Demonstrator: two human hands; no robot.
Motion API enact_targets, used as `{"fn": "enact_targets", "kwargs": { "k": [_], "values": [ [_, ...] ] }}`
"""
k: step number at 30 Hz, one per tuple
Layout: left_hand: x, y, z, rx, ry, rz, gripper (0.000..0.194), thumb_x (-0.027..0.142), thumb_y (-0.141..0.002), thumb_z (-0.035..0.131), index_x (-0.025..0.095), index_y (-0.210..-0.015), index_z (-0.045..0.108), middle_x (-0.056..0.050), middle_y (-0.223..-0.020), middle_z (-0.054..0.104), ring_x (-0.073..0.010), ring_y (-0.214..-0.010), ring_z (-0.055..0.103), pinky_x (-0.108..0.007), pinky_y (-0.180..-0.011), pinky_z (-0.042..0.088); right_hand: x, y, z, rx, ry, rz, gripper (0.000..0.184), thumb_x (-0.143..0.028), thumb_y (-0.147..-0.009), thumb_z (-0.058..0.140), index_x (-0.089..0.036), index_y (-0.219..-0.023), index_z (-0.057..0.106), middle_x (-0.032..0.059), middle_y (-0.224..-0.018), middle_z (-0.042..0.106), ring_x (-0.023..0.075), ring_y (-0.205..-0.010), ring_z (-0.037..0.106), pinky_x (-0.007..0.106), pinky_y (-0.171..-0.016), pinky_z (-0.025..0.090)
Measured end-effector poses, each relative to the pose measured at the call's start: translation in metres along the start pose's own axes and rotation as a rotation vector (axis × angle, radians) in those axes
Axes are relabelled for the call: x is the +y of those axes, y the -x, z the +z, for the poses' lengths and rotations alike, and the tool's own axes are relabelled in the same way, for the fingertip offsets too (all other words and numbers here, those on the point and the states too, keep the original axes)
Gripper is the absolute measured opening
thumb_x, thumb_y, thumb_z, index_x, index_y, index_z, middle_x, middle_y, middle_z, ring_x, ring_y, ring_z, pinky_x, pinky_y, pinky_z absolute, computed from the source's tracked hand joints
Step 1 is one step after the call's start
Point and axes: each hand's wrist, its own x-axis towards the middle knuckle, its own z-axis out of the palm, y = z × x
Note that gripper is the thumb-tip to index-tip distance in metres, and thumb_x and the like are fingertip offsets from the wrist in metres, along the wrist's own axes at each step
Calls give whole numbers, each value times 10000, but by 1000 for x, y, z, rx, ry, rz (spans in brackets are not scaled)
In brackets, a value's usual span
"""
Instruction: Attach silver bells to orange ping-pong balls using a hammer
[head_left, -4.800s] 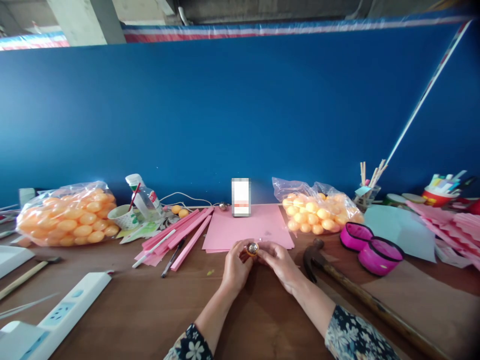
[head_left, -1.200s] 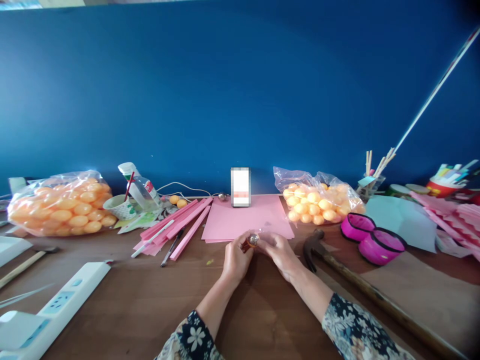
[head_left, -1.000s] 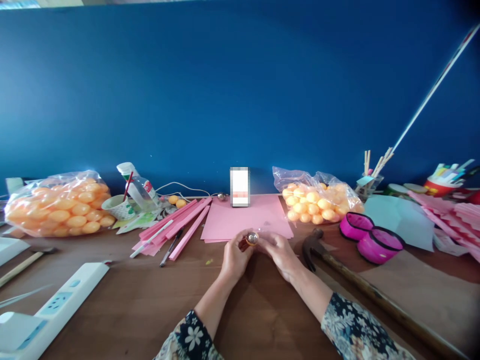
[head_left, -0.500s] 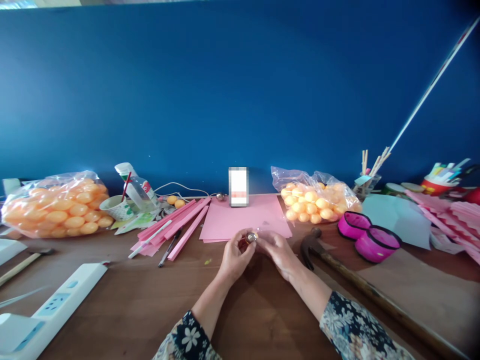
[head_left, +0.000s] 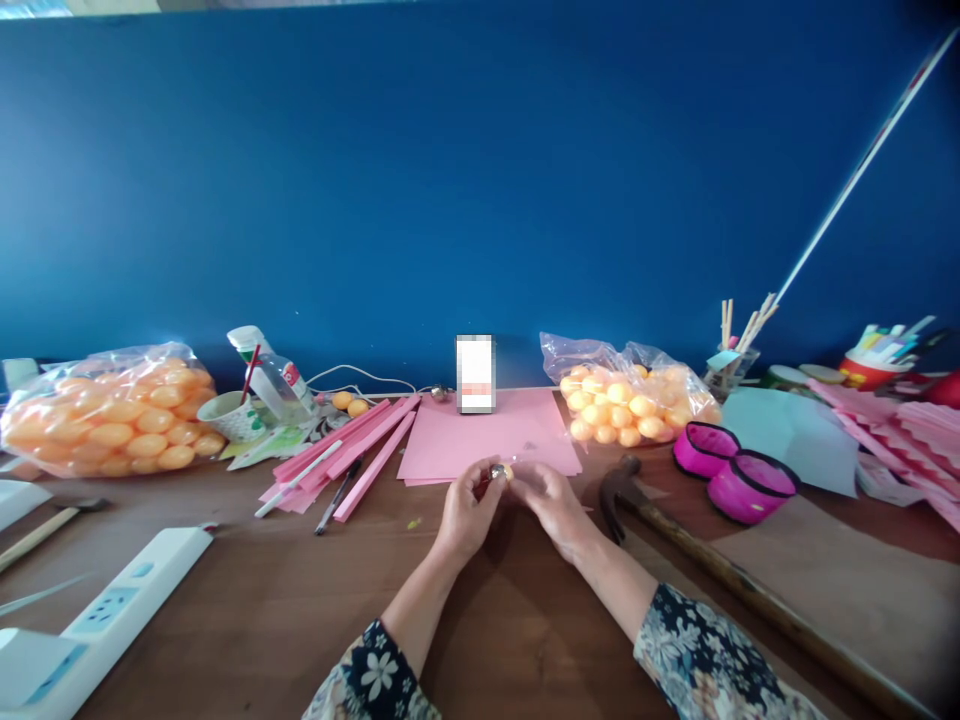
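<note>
Between my hands, just in front of the pink paper sheets [head_left: 487,440], is a small shiny round metal piece [head_left: 499,472], silvery with a yellowish edge. My left hand [head_left: 469,507] pinches it between thumb and fingers. My right hand [head_left: 553,505] is closed beside it, its fingertips pressed together close to the piece's right side. Whatever those right fingertips hold is too small or hidden to make out. Behind the hands a phone-like upright thing [head_left: 476,374], its front blurred out, stands on the pink sheets.
Bags of orange balls stand at left [head_left: 127,420] and right [head_left: 622,400]. Pink paper strips [head_left: 360,440] and a pen [head_left: 341,495] lie left. A claw hammer [head_left: 675,530] and magenta bands [head_left: 750,487] lie right. A white power strip [head_left: 142,575] is at near left.
The small metal piece has turned slightly in my left fingers, and more of its yellowish side shows. Both hands stay in nearly the same place. The view has shifted very slightly.
</note>
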Motion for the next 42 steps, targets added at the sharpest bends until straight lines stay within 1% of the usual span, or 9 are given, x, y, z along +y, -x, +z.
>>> {"fn": "enact_targets", "kwargs": {
  "k": [4, 6, 9, 12, 17, 24, 32, 37, 42],
  "values": [
    [-3, -1, -1, -30, 89, -73, 421, 384, -743, 586, 145, -1089, 577, -101, -1047, 662, -212, -952, 621, -340, -847, 490, -1, 1, 1, 13, -25, 17, 372, -407, -621, 718, -171, -898, 640, 69, -921, 680, 242, -909, 609, 377, -833, 472],
    [-1, 0, -1, -34, 98, -78, 430, 372, -738, 596, 144, -1102, 573, -100, -1062, 658, -217, -973, 613, -350, -872, 479, -1, 1, 1, 9, -45, 32, 392, -418, -615, 719, -174, -910, 638, 68, -933, 679, 244, -920, 608, 376, -838, 474],
    [2, 2, -1, -40, 51, -33, 443, 320, -717, 628, 146, -1119, 560, -96, -1073, 654, -220, -997, 602, -365, -901, 462, -1, 1, 1, 12, -83, 57, 399, -449, -633, 698, -175, -917, 640, 68, -933, 680, 243, -925, 610, 375, -840, 480],
    [3, 3, 0, -62, 5, 9, 412, 287, -735, 606, 144, -1118, 553, -97, -1061, 656, -209, -978, 610, -359, -894, 467, -1, 0, 1, 15, -123, 66, 393, -458, -651, 682, -162, -906, 640, 74, -904, 685, 239, -887, 623, 382, -827, 489],
    [1, 3, 0, -107, 24, 56, 360, 240, -725, 604, 148, -1072, 573, -93, -1070, 649, -200, -982, 608, -338, -902, 461, 2, -1, 0, 1, -114, 41, 390, -453, -655, 682, -159, -908, 638, 80, -912, 684, 245, -904, 618, 388, -819, 491],
    [5, 3, 1, -71, 20, -5, 348, 272, -720, 612, 153, -1047, 597, -93, -1063, 660, -219, -976, 614, -368, -877, 481, 4, -1, -1, 31, -28, -5, 398, -461, -644, 688, -169, -912, 645, 75, -911, 687, 250, -914, 614, 386, -836, 472],
    [-4, 3, 2, -50, -62, 74, 350, 253, -741, 595, 147, -1074, 591, -103, -1117, 631, -216, -1037, 582, -356, -940, 433, 1, -1, 0, 31, -11, 5, 405, -460, -641, 687, -163, -916, 663, 90, -937, 689, 271, -956, 603, 396, -839, 467],
    [-8, 3, 3, -51, 16, 48, 470, 235, -734, 602, 168, -1186, 491, -96, -1091, 634, -195, -961, 619, -343, -870, 484, -4, 2, 1, -15, -67, 14, 384, -463, -672, 662, -174, -924, 659, 79, -954, 689, 257, -953, 606, 379, -825, 479],
    [-6, 5, 4, -19, -55, 72, 418, 203, -698, 628, 144, -1104, 546, -133, -1181, 572, -216, -1024, 588, -329, -886, 474, -5, 3, 4, -7, -86, 29, 378, -427, -664, 684, -163, -931, 639, 83, -942, 688, 246, -919, 620, 369, -805, 492]
  ]
}}
